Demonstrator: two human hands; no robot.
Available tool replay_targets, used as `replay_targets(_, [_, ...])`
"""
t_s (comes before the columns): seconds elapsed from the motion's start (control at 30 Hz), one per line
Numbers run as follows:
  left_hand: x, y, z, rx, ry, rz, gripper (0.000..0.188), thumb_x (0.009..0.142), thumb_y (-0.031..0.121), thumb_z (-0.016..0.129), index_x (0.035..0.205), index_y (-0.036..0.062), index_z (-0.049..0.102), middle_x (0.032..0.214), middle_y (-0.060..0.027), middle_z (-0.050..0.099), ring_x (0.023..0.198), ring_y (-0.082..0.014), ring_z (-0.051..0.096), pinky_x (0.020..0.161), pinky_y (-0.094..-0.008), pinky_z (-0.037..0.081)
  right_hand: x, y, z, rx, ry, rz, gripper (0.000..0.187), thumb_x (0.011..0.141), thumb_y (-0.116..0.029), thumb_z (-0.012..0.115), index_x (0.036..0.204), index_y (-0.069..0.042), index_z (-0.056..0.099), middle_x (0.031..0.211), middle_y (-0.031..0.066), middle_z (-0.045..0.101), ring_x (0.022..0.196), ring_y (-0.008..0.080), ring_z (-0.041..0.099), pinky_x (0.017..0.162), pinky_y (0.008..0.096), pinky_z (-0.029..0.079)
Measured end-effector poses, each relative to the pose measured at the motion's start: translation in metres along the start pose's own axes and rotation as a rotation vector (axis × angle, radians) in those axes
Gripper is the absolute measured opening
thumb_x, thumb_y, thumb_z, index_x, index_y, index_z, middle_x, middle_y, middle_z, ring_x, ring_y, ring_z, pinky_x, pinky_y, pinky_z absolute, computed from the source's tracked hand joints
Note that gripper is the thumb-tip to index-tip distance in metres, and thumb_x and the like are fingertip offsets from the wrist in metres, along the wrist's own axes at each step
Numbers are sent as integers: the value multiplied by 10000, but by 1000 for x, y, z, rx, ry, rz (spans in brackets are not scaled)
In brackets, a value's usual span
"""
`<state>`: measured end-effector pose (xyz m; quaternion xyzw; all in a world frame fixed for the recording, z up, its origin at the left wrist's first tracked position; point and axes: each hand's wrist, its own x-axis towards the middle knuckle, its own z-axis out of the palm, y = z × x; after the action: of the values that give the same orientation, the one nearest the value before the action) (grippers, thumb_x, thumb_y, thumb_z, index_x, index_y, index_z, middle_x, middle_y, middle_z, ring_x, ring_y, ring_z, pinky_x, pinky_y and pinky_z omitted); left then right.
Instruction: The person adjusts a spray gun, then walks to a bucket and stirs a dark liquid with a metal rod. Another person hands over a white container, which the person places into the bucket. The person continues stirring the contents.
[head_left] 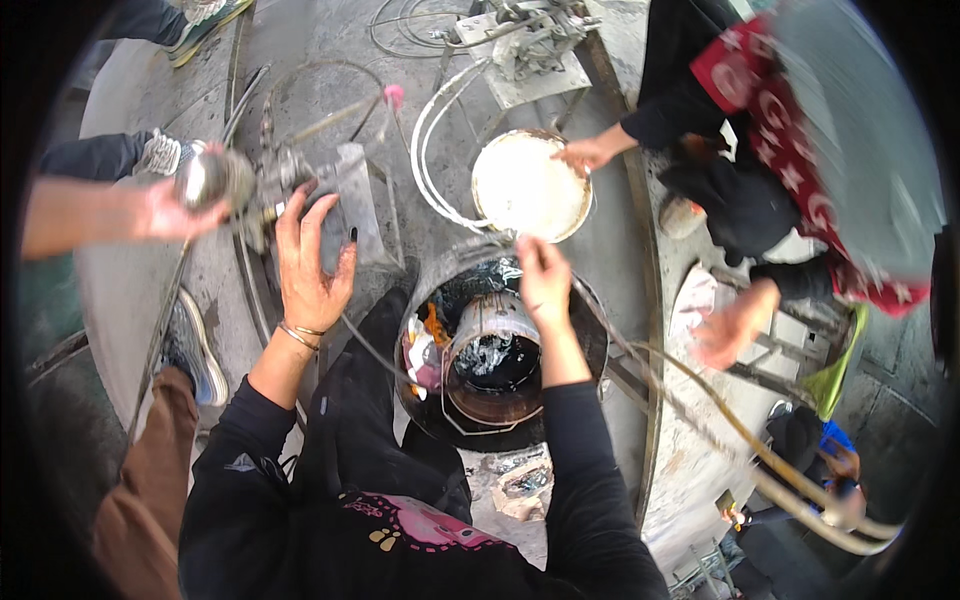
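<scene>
My left hand is raised with thumb and fingers apart, beside a metal fitting and a grey metal stand. Nothing shows in its grasp. My right hand is above the far right rim of a large black tub, its fingers pinched together. What they hold, if anything, is blurred; a greyish hose-like strand runs close by. Inside the tub stands a stained metal pail with dark, glossy liquid. Orange and white scraps lie beside the pail.
Another person's hand at left holds a rounded shiny metal piece. At right, a co-worker's hand touches a bucket of white liquid. White hoses loop near it. A long hose crosses the right side.
</scene>
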<state>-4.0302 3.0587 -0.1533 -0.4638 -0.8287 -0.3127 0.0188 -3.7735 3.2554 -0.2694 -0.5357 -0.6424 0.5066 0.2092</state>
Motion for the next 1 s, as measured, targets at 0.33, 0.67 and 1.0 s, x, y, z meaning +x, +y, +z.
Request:
replay_targets(0.33, [63,-87,-16,355,-348,18,662,863,170,679,1500,90,519,1577,-171,461,1477,-381,411,1237,-544,286,249,-5,65,-1630,-577,-82,562,986,-477,597,1356,-57,648,1310,180,695,1286,360,613,1104,489,450])
replay_targets(0.67, [60,-100,19,615,-340,14,633,828,151,675,1455,180,591,1588,-50,477,1472,-336,413,1229,-514,282,263,-62,12,-1362,-620,116,449,945,-394,580,1138,-38,774,1170,242,733,1147,383,694,1021,450,533])
replay_targets(1.0, [89,-113,15,566,-250,51,455,835,119,706,1286,176,690,1575,-58,484,1474,-344,394,1244,-514,267,199,-157,-79,-1541,-680,-431,365,941,-343,564,921,-68,803,894,223,754,917,389,726,1011,458,521])
